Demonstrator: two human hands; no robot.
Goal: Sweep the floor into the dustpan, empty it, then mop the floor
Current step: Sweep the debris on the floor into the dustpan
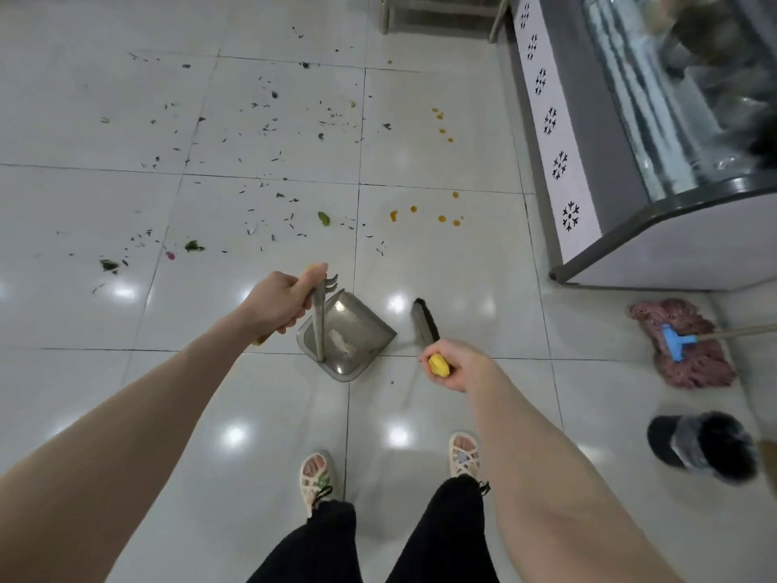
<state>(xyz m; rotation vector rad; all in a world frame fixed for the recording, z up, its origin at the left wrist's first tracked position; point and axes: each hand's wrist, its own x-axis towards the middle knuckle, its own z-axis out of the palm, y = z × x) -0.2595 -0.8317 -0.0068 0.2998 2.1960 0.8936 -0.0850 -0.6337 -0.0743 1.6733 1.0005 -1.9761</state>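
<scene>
Left hand point(279, 302) tight around the dustpan point(353, 334) handle, right hand point(462, 366) around the yellow-tipped broom point(424, 319), scraps point(323, 218) across the floor point(441, 263) beyond.

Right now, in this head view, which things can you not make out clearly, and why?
Head view only:
Dustpan handle top: hidden inside the left hand.
Broom shaft: motion-blurred below the right hand.
Mop pole: cut off by the right edge.
Dark furry thing, bottom right: too blurred to name.
Dark specks ahead: too small to identify.
</scene>
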